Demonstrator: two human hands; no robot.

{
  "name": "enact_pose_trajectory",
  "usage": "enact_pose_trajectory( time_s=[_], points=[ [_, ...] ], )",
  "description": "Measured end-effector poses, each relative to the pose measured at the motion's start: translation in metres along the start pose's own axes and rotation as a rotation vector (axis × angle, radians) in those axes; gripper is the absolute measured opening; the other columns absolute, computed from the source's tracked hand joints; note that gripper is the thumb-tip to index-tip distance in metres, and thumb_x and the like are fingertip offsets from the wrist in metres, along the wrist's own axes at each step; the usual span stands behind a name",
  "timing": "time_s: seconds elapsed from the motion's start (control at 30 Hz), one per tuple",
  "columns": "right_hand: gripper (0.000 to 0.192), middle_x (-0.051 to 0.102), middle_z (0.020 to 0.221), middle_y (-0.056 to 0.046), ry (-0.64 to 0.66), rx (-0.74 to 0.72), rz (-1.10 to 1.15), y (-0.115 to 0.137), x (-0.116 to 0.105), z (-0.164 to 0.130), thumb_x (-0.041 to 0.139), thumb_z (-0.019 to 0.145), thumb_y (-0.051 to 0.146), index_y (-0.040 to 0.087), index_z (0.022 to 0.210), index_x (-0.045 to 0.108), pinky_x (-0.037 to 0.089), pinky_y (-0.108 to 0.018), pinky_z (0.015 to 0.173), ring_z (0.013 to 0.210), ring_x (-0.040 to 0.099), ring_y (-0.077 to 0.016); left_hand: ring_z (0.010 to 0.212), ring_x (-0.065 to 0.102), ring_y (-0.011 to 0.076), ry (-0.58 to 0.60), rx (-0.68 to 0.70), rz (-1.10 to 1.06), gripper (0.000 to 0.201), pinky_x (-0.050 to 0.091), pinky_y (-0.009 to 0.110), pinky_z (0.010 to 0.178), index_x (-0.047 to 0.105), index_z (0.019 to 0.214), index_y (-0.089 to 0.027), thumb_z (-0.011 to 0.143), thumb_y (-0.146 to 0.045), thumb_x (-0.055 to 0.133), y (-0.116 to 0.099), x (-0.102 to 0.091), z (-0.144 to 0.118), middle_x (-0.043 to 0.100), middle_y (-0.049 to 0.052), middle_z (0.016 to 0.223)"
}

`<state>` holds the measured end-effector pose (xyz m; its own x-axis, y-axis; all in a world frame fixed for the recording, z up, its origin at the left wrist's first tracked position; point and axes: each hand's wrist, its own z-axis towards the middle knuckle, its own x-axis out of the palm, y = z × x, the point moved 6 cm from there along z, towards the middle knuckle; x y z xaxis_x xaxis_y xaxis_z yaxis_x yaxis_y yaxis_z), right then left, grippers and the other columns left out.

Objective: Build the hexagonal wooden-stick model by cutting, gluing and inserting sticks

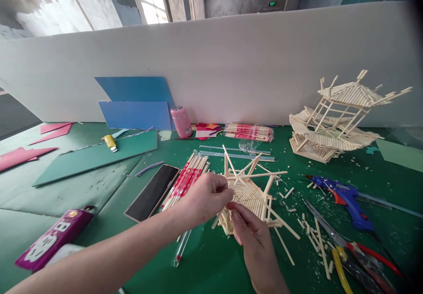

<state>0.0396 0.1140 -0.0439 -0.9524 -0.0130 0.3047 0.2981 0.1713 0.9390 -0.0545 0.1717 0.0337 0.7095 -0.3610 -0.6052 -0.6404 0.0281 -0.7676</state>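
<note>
My left hand (205,199) and my right hand (253,237) meet at a small model made of wooden sticks (251,192), which rests on the green mat (205,263). The left fingers pinch the model's left side near its flat stick deck. My right fingertips press on the model's near corner from below. Long sticks fan upward and outward from the deck. Loose stick offcuts (310,232) lie scattered to the right of the model.
A finished stick pavilion (333,122) stands at the back right. A blue glue gun (343,197) and red-and-yellow-handled cutters (360,254) lie right. Wrapped chopstick bundles (187,181), a phone (152,192), a pink cup (180,121), blue boards (137,102) and a purple case (54,237) lie left.
</note>
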Motion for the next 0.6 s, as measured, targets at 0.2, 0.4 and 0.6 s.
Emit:
enact_pose_trajectory(
  time_s=[0.2, 0.4, 0.6],
  points=[
    [0.032, 0.059, 0.076, -0.003, -0.016, -0.028, -0.051, -0.0004, -0.0008, 0.0, 0.056, 0.078, 0.044, 0.02, 0.095, 0.067, 0.045, -0.026, 0.066, 0.071, 0.053, -0.0157, 0.046, 0.024, 0.0078, -0.013, 0.001, -0.007, 0.028, 0.019, 0.022, 0.04, 0.029, 0.047, -0.019, 0.07, -0.023, 0.044, -0.0002, 0.0029, -0.0002, 0.025, -0.007, 0.047],
    [0.032, 0.058, 0.075, -0.003, -0.018, -0.035, -0.069, 0.0007, -0.0002, 0.0013, 0.056, 0.077, 0.045, 0.022, 0.095, 0.067, 0.044, -0.026, 0.065, 0.071, 0.051, -0.0159, 0.046, 0.026, 0.0082, 0.005, 0.006, -0.007, 0.026, 0.021, 0.021, 0.041, 0.034, 0.048, -0.019, 0.071, -0.025, 0.045, 0.0034, 0.0051, 0.0014, 0.027, -0.007, 0.047],
    [0.031, 0.061, 0.081, -0.003, -0.02, -0.031, -0.076, 0.0005, -0.0005, -0.0002, 0.056, 0.077, 0.045, 0.023, 0.096, 0.068, 0.045, -0.026, 0.067, 0.073, 0.053, -0.0161, 0.046, 0.027, 0.0084, 0.017, -0.003, -0.001, 0.026, 0.022, 0.021, 0.041, 0.036, 0.049, -0.019, 0.072, -0.027, 0.045, 0.0058, 0.0058, 0.0024, 0.028, -0.007, 0.047]
  ],
)
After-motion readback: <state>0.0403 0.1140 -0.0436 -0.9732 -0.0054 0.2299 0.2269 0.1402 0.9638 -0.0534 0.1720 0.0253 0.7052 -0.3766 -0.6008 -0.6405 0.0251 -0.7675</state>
